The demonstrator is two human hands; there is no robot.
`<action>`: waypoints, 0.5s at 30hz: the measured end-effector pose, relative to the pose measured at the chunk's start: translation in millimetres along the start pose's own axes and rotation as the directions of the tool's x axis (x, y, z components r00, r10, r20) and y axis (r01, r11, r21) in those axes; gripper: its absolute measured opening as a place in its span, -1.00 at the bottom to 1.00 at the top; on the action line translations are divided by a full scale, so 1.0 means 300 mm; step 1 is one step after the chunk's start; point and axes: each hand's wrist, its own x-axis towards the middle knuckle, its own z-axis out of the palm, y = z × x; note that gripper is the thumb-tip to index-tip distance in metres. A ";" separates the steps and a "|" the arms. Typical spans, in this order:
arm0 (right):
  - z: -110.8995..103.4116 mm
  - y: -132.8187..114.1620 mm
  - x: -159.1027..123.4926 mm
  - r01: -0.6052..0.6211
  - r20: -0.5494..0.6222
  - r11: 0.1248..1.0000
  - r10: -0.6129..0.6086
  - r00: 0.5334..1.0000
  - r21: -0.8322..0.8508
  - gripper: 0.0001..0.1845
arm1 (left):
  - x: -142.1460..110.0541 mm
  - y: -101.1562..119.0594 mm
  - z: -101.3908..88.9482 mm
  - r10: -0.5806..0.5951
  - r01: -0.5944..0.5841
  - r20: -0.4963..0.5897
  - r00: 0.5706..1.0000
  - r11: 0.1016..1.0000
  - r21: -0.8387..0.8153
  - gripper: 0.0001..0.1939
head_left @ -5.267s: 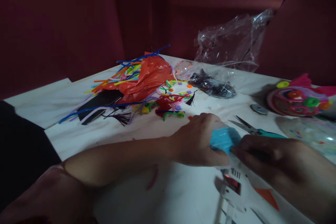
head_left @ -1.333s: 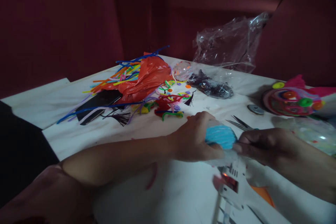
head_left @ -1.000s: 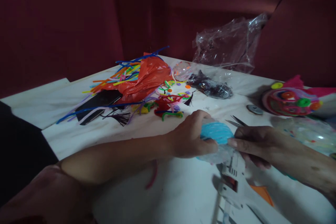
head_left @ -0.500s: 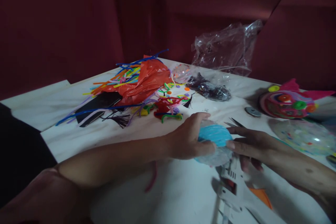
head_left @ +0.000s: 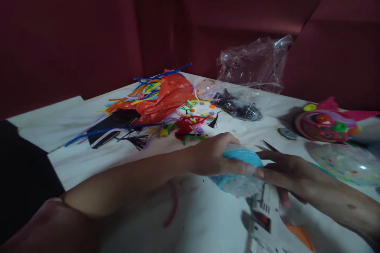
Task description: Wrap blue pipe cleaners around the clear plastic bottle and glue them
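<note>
A clear plastic ball (head_left: pixel 237 187) with a light blue fuzzy band (head_left: pixel 242 156) around it is between my two hands. My left hand (head_left: pixel 219 158) grips it from the left, thumb laid across the blue band and fingers on its far side. From the right, my right hand (head_left: pixel 285 172) holds the ball's edge, its thumb tip meeting my left thumb. The undersides of my right fingers are partly hidden. A white glue gun (head_left: pixel 271 225) lies just below the ball and my right hand. Scissors (head_left: pixel 268 146), mostly covered, point out beyond my right fingers.
A red plastic bag (head_left: pixel 169 97), colourful pipe cleaners (head_left: pixel 145 91) and a black flat object (head_left: pixel 113 126) lie at the left back. Clear wrapping (head_left: pixel 252 63) stands behind. A decorated ball (head_left: pixel 323 124), a clear dome (head_left: pixel 347 164) and a grey disc (head_left: pixel 287 133) sit right.
The ball has turned, bringing a second blue stretch into view low on its left. My left thumb has slid right to meet the right thumb. The whole view has shifted slightly.
</note>
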 end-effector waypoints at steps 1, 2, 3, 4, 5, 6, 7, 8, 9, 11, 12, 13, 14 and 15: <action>-0.001 -0.012 -0.002 -0.004 0.026 1.000 0.004 1.000 0.000 -0.09 | 0.003 -0.003 -0.002 -0.007 0.007 0.002 1.000 1.000 0.016 -0.40; -0.002 -0.022 -0.004 -0.009 0.046 1.000 0.009 0.999 -0.001 -0.10 | 0.006 -0.007 -0.003 -0.009 0.009 -0.006 1.000 1.000 0.027 -0.40; -0.004 -0.027 -0.006 -0.015 0.055 1.000 0.016 0.998 -0.004 -0.11 | 0.009 -0.010 -0.003 -0.007 0.008 -0.014 1.000 1.000 0.030 -0.41; -0.005 -0.028 -0.008 -0.022 0.058 1.000 0.022 0.998 -0.010 -0.10 | 0.011 -0.012 -0.002 -0.002 0.002 -0.019 1.000 1.000 0.024 -0.42; -0.006 -0.027 -0.010 -0.027 0.061 1.000 0.028 0.998 -0.016 -0.10 | 0.012 -0.014 -0.001 0.002 -0.002 -0.021 1.000 1.000 0.014 -0.42; -0.008 -0.022 -0.010 -0.031 0.064 0.999 0.032 0.997 -0.023 -0.11 | 0.012 -0.014 -0.001 0.003 -0.003 -0.018 1.000 1.000 0.006 -0.42; -0.010 -0.017 -0.011 -0.029 0.070 0.999 0.031 0.997 -0.030 -0.13 | 0.012 -0.012 -0.002 0.005 -0.005 -0.013 1.000 1.000 0.002 -0.41; -0.012 -0.013 -0.011 -0.023 0.073 0.999 0.026 0.997 -0.035 -0.14 | 0.011 -0.011 -0.003 0.006 -0.006 -0.011 1.000 1.000 0.002 -0.39; -0.015 -0.009 -0.011 -0.015 0.076 0.999 0.018 0.997 -0.037 -0.16 | 0.010 -0.009 -0.004 0.010 -0.010 -0.003 1.000 1.000 0.010 -0.37; -0.020 -0.007 -0.013 0.012 0.083 0.999 -0.009 0.997 -0.035 -0.21 | 0.010 -0.006 -0.008 0.016 -0.016 0.008 1.000 0.999 0.041 -0.30; -0.023 -0.008 -0.014 0.027 0.084 0.999 -0.025 0.996 -0.032 -0.23 | 0.010 -0.007 -0.011 0.016 -0.016 0.014 1.000 0.998 0.057 -0.26; -0.025 -0.009 -0.014 0.040 0.087 0.999 -0.038 0.995 -0.026 -0.26 | 0.011 -0.009 -0.012 0.016 -0.018 0.021 1.000 0.997 0.069 -0.23; -0.027 -0.011 -0.015 0.052 0.088 0.998 -0.050 0.995 -0.022 -0.29 | 0.013 -0.013 -0.014 0.020 -0.023 0.027 0.999 0.997 0.078 -0.21; -0.029 -0.012 -0.014 0.064 0.088 0.998 -0.062 0.994 -0.018 -0.31 | 0.016 -0.018 -0.015 0.029 -0.032 0.032 0.999 0.996 0.084 -0.21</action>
